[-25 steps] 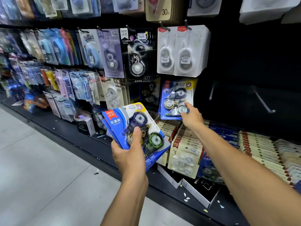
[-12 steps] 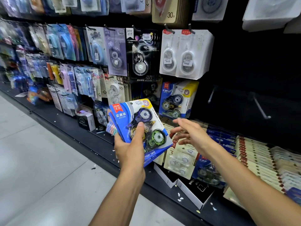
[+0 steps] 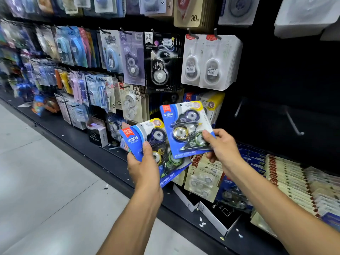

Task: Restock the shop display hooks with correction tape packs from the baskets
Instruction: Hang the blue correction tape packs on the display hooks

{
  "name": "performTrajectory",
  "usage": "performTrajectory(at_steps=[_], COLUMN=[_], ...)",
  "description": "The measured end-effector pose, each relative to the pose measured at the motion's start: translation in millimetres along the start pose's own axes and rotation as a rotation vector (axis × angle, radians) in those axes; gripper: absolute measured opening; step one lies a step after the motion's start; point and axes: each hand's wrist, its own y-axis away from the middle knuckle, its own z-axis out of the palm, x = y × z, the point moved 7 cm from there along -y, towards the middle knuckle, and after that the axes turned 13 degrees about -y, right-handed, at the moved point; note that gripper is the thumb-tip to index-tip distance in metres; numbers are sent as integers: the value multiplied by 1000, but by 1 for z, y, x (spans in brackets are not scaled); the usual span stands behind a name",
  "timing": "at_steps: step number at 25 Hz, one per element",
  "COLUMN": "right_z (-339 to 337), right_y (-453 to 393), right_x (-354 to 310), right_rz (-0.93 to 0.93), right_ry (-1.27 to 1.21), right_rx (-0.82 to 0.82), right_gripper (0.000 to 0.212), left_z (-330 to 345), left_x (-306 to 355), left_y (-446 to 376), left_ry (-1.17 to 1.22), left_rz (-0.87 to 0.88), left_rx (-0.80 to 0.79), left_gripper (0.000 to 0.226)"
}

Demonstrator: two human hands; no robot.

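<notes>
My left hand (image 3: pixel 145 168) grips a stack of blue and yellow correction tape packs (image 3: pixel 141 138), thumb across the top pack. My right hand (image 3: pixel 223 146) pinches one more such pack (image 3: pixel 184 126) by its lower right corner, holding it upright just above and right of the stack. Behind it, matching packs (image 3: pixel 211 103) hang on a hook in the lower row of the black display wall. No basket is in view.
Two bare metal hooks (image 3: pixel 294 124) jut from the black wall to the right. Other tape packs (image 3: pixel 209 61) fill the hooks above and left. Boxes of packs (image 3: pixel 287 179) line the low shelf, and grey floor (image 3: pixel 46 181) lies to the left.
My right hand left the hanging packs, came back to the stack and now holds one pack lifted off it. The left hand with the stack stayed about where it was.
</notes>
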Motion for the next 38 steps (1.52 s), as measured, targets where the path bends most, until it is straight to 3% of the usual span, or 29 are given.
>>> performTrajectory(at_steps=[4,8,14,17,20,23,25,28,30,32,36,38], right_z=[-12,-17,-21,-8,-2,-7,-3,9,6,11,47,50], right_y=[-9,-6,5,6,-2,-30,-44,-43,-36,-25,11,17], right_x=[-11,-13,-15,-21,-14,0,12,21,20,13,2,2], right_rz=[-180,-262,-253,-367,-308,-87,122,337,303,203,99,90], right_ry=[132,239,213,248,347,335,141,-29,109,108,85,108], right_rx=[145,277,378,235,181,215,121,-30,-2,-2,-411,-449], right_gripper=[22,32,29,11,10,27,50,61,58,39,28,32], left_z=[-14,-14,-11,-13,-13,-12,-10,-4,0,2,4,5], left_x=[8,13,11,15,15,12,10,8,9,12,10,8], left_y=[-5,-4,-5,-3,-3,-2,-2,-1,2,4,6,6], left_ry=[-52,-88,-73,-71,-74,-68,-65,-40,-25,-9,6,44], left_rz=[58,94,85,86,87,83,76,46,38,39,54,34], left_rx=[112,112,94,88,77,56,38,-24,-63,-89,-90,-97], left_gripper=[18,18,19,19,20,21,24,33,33,27,19,19])
